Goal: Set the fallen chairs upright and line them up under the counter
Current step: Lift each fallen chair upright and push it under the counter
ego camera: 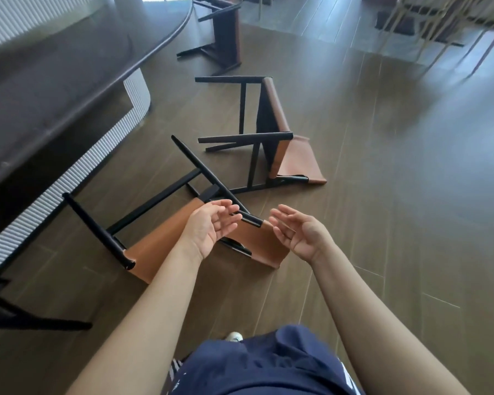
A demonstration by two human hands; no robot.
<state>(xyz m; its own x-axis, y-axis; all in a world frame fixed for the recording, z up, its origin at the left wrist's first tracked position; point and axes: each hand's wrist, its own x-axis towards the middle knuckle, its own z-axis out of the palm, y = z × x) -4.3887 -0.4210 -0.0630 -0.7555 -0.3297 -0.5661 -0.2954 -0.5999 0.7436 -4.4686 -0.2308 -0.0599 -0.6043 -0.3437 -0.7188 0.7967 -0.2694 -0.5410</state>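
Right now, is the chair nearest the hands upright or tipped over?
Tipped over: the nearest chair lies on the floor, its legs pointing sideways.

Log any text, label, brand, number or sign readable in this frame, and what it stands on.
No text here can be read.
Navy shirt: small white marks at its edges, cut off and too blurred to tell if they are letters.
Near chair, middle chair, far chair, counter, floor: no writing visible.

Three brown-seated chairs are lying toppled: near chair [160,248], middle chair [300,155], far chair [228,32]. Two grips are showing: left grip [208,226], right grip [300,235].
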